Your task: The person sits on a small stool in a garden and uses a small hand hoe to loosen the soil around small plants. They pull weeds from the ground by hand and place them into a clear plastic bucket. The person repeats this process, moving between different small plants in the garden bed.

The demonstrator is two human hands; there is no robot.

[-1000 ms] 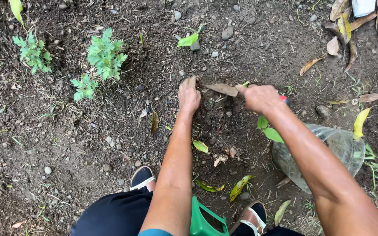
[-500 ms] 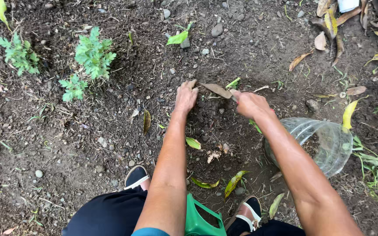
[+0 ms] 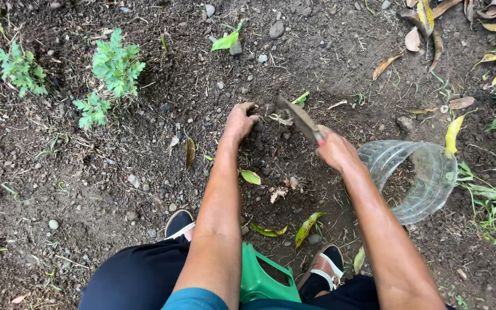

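With my right hand (image 3: 335,150) gripping the blade tool (image 3: 298,117), I keep strokes shallow — away from my left hand (image 3: 240,121), whose curled fingers rake the loosened soil (image 3: 271,143).

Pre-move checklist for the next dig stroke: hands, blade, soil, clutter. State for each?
1. Right hand has a closed grip on the blade: ok.
2. Left hand clear of the blade edge: not ok, its fingers are in the soil just beside the tip.
3. Blade tip in the loosened soil patch: ok.
4. Clear plastic container out of the stroke path: ok, lying on its side to the right.
5. Green seedlings away from the dig: ok.
6. Blade sharpness: cannot tell.
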